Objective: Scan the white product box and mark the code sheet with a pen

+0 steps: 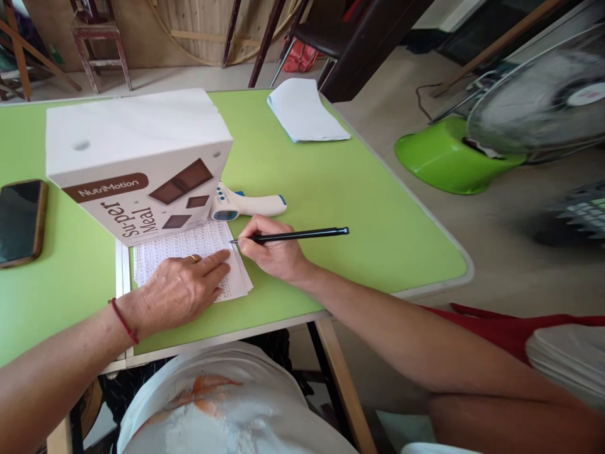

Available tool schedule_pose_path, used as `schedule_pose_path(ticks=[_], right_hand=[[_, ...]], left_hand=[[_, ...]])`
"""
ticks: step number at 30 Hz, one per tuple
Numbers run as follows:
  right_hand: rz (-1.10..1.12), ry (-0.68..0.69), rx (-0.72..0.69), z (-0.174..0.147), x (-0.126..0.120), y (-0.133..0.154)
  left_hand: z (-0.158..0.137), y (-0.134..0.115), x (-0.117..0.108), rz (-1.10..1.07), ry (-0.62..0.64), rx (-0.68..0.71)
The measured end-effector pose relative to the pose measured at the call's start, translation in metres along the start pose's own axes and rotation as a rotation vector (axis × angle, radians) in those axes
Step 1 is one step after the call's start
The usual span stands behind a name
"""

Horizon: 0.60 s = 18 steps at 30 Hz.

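My right hand (271,249) grips a black pen (302,235), its tip touching the right edge of a printed paper sheet (189,246) on the green table (331,189). My left hand (177,290) lies flat on that sheet, fingers spread, with a ring on one finger and a red thread at the wrist. A white NutriMotion box (137,161) stands on the far part of the sheet. A white and blue infrared thermometer (248,205) lies just right of the box, beyond my right hand.
A dark phone (21,221) lies at the table's left. Folded white paper (305,110) sits at the far right corner. A running fan on a green base (444,157) stands on the floor to the right. Wooden stools and chair legs are behind the table.
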State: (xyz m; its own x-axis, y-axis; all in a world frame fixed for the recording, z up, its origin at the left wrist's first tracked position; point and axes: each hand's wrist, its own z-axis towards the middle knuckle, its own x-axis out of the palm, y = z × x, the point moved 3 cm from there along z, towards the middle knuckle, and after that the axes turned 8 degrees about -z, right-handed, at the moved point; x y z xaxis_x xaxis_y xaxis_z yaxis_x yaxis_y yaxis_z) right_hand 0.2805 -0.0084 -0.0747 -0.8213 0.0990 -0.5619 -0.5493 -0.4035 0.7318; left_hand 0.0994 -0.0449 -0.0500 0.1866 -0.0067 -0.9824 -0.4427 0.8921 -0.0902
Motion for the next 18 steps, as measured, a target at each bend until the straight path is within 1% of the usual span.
schedule_pose_path(ticks=[5, 8, 10, 13, 15, 17, 18], right_hand=[[-0.002, 0.026, 0.002, 0.000, 0.000, 0.000], [-0.018, 0.008, 0.012, 0.000, 0.000, -0.001], [-0.021, -0.046, 0.015, 0.000, -0.002, -0.001], [-0.058, -0.167, -0.001, 0.001, -0.008, 0.000], [-0.128, -0.222, -0.079, 0.001, -0.012, 0.003], [-0.205, -0.231, -0.231, 0.001, -0.016, 0.008], [-0.234, -0.228, -0.312, 0.001, -0.017, 0.010]], left_hand=[[0.000, 0.000, 0.000, -0.020, 0.012, -0.003], [0.000, 0.000, 0.000, -0.022, 0.012, -0.001], [0.000, 0.000, 0.000, -0.021, 0.003, 0.004], [-0.001, 0.000, 0.001, -0.009, -0.031, 0.018], [0.000, 0.000, 0.000, -0.014, -0.068, 0.039], [0.000, 0.000, -0.005, -0.045, -0.138, 0.070], [0.000, 0.001, -0.011, -0.063, -0.199, 0.087]])
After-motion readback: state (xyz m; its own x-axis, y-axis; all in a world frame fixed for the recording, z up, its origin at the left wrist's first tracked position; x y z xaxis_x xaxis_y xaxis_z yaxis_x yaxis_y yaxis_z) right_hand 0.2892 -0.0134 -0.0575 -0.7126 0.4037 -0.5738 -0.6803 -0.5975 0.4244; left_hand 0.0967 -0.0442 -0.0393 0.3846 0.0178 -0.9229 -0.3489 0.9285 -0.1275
